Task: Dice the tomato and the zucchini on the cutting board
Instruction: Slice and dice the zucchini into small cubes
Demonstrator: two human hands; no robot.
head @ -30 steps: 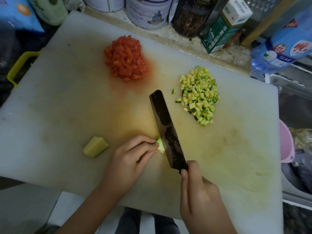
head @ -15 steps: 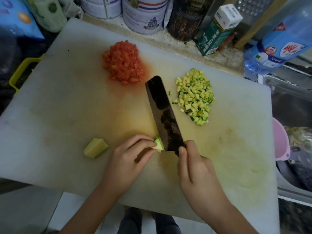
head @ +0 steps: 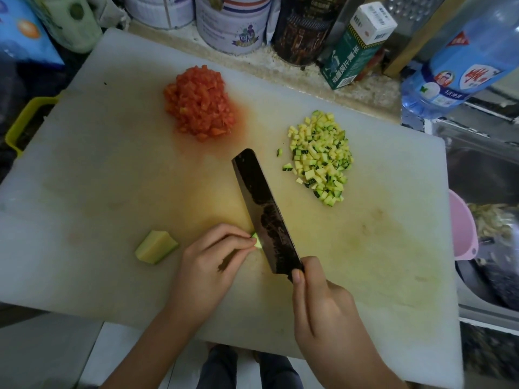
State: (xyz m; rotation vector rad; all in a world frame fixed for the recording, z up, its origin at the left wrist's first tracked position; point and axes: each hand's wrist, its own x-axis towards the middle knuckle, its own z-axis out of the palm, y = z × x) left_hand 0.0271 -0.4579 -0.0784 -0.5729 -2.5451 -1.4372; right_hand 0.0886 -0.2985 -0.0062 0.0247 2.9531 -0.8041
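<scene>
Zucchini dicing: your left hand (head: 208, 264) pinches a small zucchini piece (head: 257, 243) on the cutting board (head: 98, 164), against the knife (head: 261, 206) your right hand (head: 323, 307) grips. Next, chop it, then the spare chunk (head: 156, 247).

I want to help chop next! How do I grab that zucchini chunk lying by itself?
Come from above and pinch the zucchini chunk across its long sides: it lies flat on the cutting board, pale cut face up, apart from the left hand.
</scene>
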